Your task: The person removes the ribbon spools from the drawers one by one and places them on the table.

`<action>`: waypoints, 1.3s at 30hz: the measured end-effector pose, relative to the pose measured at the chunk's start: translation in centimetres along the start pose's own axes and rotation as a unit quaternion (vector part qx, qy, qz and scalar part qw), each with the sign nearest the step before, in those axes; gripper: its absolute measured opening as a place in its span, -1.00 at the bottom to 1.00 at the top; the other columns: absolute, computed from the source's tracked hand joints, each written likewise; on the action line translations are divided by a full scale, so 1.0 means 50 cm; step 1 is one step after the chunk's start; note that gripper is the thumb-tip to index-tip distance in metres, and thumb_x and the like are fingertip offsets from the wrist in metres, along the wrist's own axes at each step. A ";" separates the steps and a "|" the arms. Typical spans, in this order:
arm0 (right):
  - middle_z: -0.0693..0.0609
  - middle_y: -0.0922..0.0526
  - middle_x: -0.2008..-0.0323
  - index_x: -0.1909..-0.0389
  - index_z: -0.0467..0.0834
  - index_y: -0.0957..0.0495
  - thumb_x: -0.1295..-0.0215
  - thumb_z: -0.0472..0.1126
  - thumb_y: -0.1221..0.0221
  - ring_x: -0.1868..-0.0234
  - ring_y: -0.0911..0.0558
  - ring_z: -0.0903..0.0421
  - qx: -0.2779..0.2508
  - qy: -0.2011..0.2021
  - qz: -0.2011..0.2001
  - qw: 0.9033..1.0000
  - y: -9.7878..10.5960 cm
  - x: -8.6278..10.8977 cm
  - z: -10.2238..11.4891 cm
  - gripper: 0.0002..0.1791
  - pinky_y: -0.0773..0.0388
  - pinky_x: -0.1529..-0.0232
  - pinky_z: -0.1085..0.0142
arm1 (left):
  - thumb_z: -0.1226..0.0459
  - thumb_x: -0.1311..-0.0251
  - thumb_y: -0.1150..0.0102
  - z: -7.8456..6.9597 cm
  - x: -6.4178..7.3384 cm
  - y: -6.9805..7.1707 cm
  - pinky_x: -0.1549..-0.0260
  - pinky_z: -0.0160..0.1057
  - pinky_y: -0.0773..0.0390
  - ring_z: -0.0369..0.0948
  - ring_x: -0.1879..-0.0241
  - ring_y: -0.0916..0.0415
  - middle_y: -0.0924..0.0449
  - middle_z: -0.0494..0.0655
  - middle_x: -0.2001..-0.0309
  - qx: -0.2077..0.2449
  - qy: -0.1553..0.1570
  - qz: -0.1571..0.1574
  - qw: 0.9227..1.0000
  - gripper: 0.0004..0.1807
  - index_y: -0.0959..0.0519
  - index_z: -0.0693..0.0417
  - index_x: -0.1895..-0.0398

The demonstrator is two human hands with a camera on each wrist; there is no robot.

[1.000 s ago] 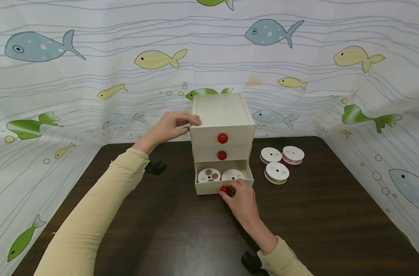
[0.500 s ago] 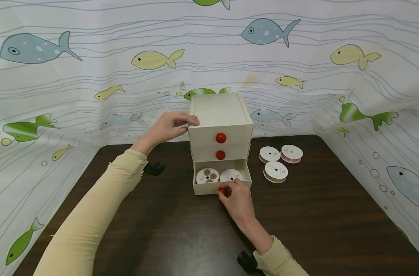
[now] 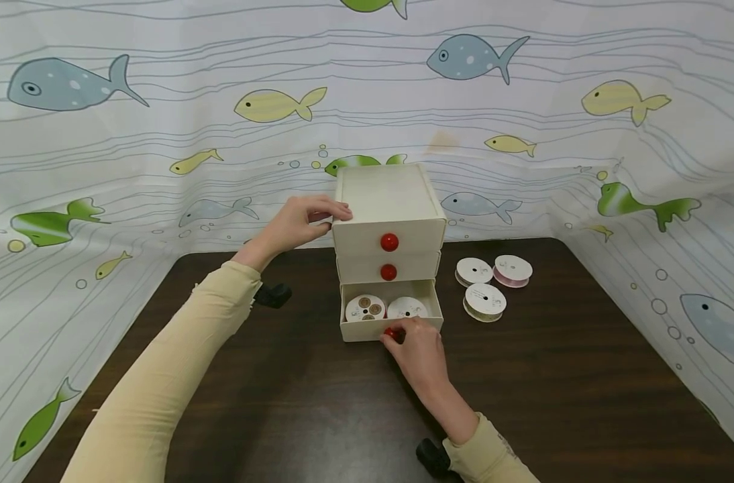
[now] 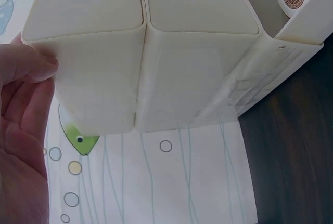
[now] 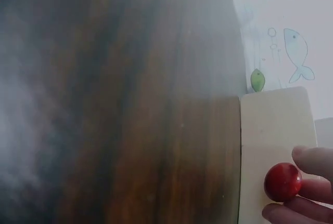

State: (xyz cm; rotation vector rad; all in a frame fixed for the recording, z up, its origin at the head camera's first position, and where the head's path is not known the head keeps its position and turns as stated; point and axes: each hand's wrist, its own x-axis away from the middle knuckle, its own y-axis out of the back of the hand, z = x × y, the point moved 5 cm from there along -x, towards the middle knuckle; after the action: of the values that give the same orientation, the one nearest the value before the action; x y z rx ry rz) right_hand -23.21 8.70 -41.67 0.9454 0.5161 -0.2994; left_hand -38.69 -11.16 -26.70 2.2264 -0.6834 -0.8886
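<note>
A cream drawer cabinet with red round knobs stands at the back of the table. Its bottom drawer is pulled out, and two white spools lie flat inside; the left spool has brown round prints. My right hand pinches the drawer's red knob between thumb and fingers. At the cabinet's upper left edge, my left hand rests with fingers on the top and the thumb against the side. The upper two drawers are closed.
Three ribbon spools with white faces lie on the dark table right of the cabinet: a front spool, a back left spool and a pinkish one. A fish-printed cloth surrounds the back and sides.
The bottom drawer appears very slightly nearer the person, the right hand moving with it. The left hand stays at the cabinet's edge; the head view shifts a little.
</note>
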 end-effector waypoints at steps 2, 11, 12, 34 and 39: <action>0.06 -0.68 0.54 0.49 -0.09 -0.73 0.02 -0.09 -0.51 0.49 -0.64 0.16 0.021 0.004 -0.003 1.000 -0.003 -0.002 0.001 -0.81 -0.62 0.48 0.31 | 0.58 -0.25 -0.06 0.000 -0.001 0.000 -0.27 -0.05 -0.54 -0.06 -0.28 -0.50 -0.64 0.07 -0.14 -0.001 -0.001 -0.001 1.000 -0.61 -0.69 0.10 -0.03; 0.02 -0.57 0.50 0.49 -0.12 -0.59 0.07 -0.18 -0.53 0.50 -0.56 0.16 -0.026 -0.044 -0.007 0.999 -0.014 0.005 -0.002 -0.73 -0.56 0.48 0.35 | 0.58 -0.26 -0.04 -0.002 0.000 -0.001 -0.27 -0.01 -0.53 -0.04 -0.29 -0.49 -0.64 0.12 -0.14 0.002 0.003 -0.006 1.000 -0.62 -0.69 0.15 -0.03; 0.01 -0.56 0.48 0.48 -0.12 -0.59 0.06 -0.20 -0.53 0.48 -0.56 0.16 -0.039 -0.053 -0.007 0.998 -0.016 0.007 -0.003 -0.73 -0.57 0.46 0.35 | 0.58 -0.26 -0.04 -0.001 0.000 -0.001 -0.27 -0.01 -0.53 -0.04 -0.30 -0.49 -0.64 0.12 -0.14 0.002 0.005 -0.006 1.000 -0.62 -0.69 0.15 -0.03; 0.04 -0.54 0.45 0.46 -0.11 -0.59 0.02 -0.29 -0.48 0.43 -0.62 0.22 -0.109 -0.078 0.028 0.991 0.016 0.056 -0.004 -0.78 -0.62 0.43 0.54 | 0.57 -0.26 -0.04 -0.003 -0.002 0.001 -0.27 -0.04 -0.53 -0.05 -0.29 -0.49 -0.64 0.10 -0.14 0.001 -0.002 -0.010 1.000 -0.62 -0.70 0.13 -0.02; 0.04 -0.56 0.41 0.44 -0.11 -0.60 0.02 -0.32 -0.47 0.39 -0.65 0.22 -0.109 -0.079 0.042 0.990 0.028 0.074 -0.003 -0.79 -0.65 0.40 0.54 | 0.57 -0.25 -0.05 -0.005 0.000 0.001 -0.26 -0.03 -0.54 -0.06 -0.28 -0.51 -0.66 0.08 -0.12 0.002 0.000 -0.012 1.000 -0.62 -0.71 0.11 -0.01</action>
State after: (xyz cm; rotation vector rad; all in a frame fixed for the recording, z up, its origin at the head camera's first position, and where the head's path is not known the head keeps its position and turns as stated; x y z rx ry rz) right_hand -19.53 9.54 -42.78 0.7216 0.3538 -0.2336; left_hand -38.50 -11.09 -26.51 2.2421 -0.6608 -0.8984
